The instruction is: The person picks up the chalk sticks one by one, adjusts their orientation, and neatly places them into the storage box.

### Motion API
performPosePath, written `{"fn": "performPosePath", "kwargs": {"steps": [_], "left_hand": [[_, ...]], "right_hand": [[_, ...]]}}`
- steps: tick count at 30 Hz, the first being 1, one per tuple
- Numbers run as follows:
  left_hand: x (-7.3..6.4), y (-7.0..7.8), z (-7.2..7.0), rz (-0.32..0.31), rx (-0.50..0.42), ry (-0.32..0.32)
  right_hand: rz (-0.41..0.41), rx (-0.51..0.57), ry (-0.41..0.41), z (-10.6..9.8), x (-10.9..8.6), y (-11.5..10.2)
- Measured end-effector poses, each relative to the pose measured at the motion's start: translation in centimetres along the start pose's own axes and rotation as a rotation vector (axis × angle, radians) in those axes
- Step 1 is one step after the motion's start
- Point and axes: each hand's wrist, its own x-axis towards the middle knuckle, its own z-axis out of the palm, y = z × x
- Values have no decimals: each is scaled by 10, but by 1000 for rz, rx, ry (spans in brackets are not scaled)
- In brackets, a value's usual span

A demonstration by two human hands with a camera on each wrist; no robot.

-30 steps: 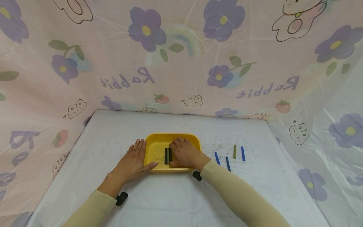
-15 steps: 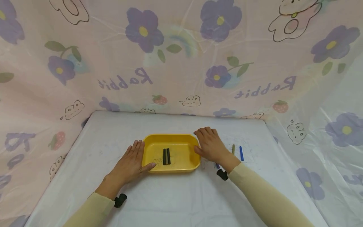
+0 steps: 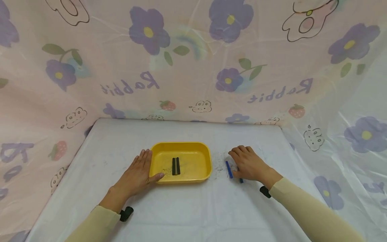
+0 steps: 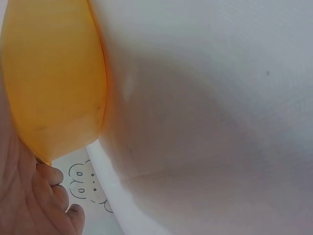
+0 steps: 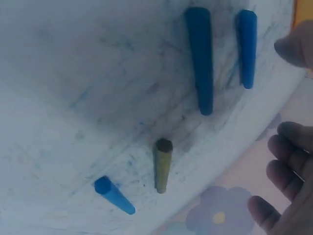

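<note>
My left hand (image 3: 135, 175) lies with straight fingers along the left side of a yellow tray (image 3: 208, 168), its thumb reaching over the near left rim. Inside the tray three dark crayons (image 3: 176, 166) lie side by side. My right hand (image 3: 250, 163) is above the table right of the tray, fingers spread and holding nothing. Below it, the right wrist view shows a dark blue crayon (image 5: 201, 63), a blue crayon (image 5: 248, 51), an olive crayon (image 5: 163, 166) and another blue crayon (image 5: 115, 196). In the head view the hand covers most of them.
A white cloth (image 3: 178, 208) covers the table, smudged with coloured marks around the loose crayons. Behind and beside the table hangs a pink curtain (image 3: 187, 77) printed with flowers and rabbits. A small black camera (image 3: 126, 213) sits at the left wrist.
My right hand has left the crayons in the tray, crossed its right rim and moved over the loose crayons. My left hand stays against the tray.
</note>
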Motion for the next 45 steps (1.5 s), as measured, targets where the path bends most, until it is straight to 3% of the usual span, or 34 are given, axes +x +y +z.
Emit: {"fn": "performPosePath", "kwargs": {"steps": [9, 25, 29, 36, 45], "left_hand": [[-1, 0, 0, -10, -13, -4], [0, 0, 1, 2, 3, -2], [1, 0, 1, 3, 9, -4], [0, 1, -1, -1, 6, 4], [0, 1, 0, 3, 18, 13]], "right_hand": [[-34, 3, -102, 13, -2, -3], [-17, 36, -175, 15, 4, -5], [8, 31, -158, 14, 6, -4], [32, -19, -34, 9, 7, 1], [68, -33, 15, 4, 11, 1]]}}
